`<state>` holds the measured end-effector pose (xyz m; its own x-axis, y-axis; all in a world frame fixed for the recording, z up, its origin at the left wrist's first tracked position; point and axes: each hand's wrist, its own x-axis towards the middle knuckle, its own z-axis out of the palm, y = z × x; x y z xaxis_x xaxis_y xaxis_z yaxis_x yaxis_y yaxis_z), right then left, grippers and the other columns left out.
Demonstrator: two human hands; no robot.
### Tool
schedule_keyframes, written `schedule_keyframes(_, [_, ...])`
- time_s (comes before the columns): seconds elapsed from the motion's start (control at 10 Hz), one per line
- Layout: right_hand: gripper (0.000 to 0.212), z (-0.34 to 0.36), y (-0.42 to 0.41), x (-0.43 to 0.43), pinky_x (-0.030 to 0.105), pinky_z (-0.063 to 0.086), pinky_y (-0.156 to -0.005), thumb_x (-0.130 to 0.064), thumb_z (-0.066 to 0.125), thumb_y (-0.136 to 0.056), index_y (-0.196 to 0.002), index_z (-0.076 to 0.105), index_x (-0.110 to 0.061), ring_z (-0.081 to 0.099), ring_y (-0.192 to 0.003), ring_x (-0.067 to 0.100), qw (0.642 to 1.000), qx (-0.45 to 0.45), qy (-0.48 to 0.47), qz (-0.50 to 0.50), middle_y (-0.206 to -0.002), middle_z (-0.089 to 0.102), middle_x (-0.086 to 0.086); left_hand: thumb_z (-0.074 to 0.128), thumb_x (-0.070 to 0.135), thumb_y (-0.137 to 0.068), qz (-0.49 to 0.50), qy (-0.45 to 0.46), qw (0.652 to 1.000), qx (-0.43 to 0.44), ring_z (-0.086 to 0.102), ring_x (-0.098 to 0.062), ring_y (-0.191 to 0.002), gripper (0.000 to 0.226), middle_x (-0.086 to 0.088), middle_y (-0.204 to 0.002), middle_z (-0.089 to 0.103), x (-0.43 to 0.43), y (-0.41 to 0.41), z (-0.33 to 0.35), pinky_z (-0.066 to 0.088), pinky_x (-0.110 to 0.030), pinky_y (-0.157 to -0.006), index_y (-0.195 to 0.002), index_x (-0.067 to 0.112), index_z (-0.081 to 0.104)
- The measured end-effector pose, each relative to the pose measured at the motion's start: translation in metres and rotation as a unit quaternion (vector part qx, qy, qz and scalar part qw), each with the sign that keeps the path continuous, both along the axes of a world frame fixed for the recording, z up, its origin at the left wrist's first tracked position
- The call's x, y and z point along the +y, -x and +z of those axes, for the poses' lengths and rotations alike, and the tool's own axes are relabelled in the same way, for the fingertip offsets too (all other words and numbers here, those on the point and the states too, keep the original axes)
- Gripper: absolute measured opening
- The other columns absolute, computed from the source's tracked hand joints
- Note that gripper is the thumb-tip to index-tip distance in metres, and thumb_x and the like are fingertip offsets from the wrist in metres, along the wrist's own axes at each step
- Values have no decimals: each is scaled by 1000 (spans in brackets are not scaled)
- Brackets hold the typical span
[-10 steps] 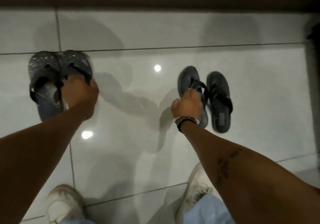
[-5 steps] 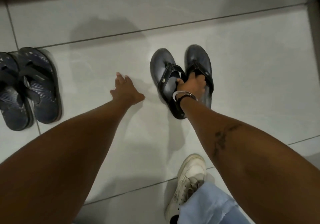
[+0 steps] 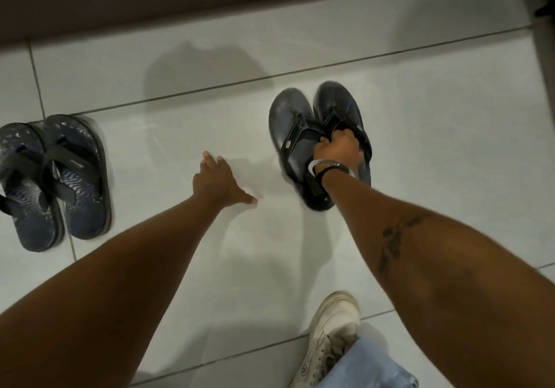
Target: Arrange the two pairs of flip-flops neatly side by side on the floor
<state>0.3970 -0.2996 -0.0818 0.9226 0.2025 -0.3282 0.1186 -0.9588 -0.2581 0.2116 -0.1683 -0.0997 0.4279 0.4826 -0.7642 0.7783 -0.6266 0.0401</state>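
A pair of plain black flip-flops (image 3: 292, 123) lies right of centre on the white tiled floor, the two soles pressed together and angled slightly. My right hand (image 3: 339, 148) is closed on their straps, with a bracelet at the wrist. A second pair, dark blue with a wavy pattern (image 3: 76, 177), lies side by side at the left edge, toes pointing away from me. My left hand (image 3: 217, 182) hovers flat over the bare tiles between the two pairs, fingers spread, holding nothing.
A dark wall base (image 3: 210, 0) runs along the far side of the floor. A dark upright object (image 3: 543, 45) stands at the far right. My white sneaker (image 3: 333, 336) and a light-blue trouser leg (image 3: 369, 366) are at the bottom right.
My left hand let go of the blue pair and moved right to the open tiles. My right hand shifted its grip to both black flip-flops' straps and drew them together.
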Motion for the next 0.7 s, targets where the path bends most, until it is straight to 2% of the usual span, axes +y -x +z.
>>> schedule_keyframes(0.1, [34,6,-33,19,48,43,-102,-23,54,-88,-111,66,0,56,-114,42,1000,-9,-7,-25,-122,61,20,70,82,-45,-26,-9,1000,6,5,-40,-146,151,-30,-156,-10,0,2,1,26,-49,-112,-149,1,-3])
schedule_keyframes(0.3, [31,1,-54,27,47,50,-96,-23,61,-83,-106,68,-4,62,-106,36,996,28,-6,-82,-110,67,15,60,92,-37,-9,-4,1000,-9,4,-41,-146,158,-30,-156,-8,-3,-1,-1,25,-49,-113,-148,0,-2])
schedule_keyframes(0.5, [33,-10,-47,28,47,48,-96,-27,65,-82,-104,67,-1,61,-107,37,998,8,5,-65,-111,66,16,51,99,-29,10,-11,1000,-23,12,-43,-144,162,-32,-156,0,2,-3,-1,27,-50,-112,-148,-2,5])
schedule_keyframes(0.6, [38,-4,-41,23,48,46,-98,-32,65,-83,-108,66,-3,58,-112,36,997,20,20,-73,-117,64,15,54,97,-35,-20,-3,1000,-20,12,-43,-145,156,-32,-156,2,-3,6,4,20,-51,-114,-149,1,7])
schedule_keyframes(0.7, [44,24,-29,29,50,43,-101,-37,59,-86,-116,62,-5,51,-120,36,997,3,43,-70,-131,54,14,62,87,-50,-38,-17,999,-34,16,-35,-145,139,-26,-155,20,15,-2,31,9,-50,-116,-149,6,8])
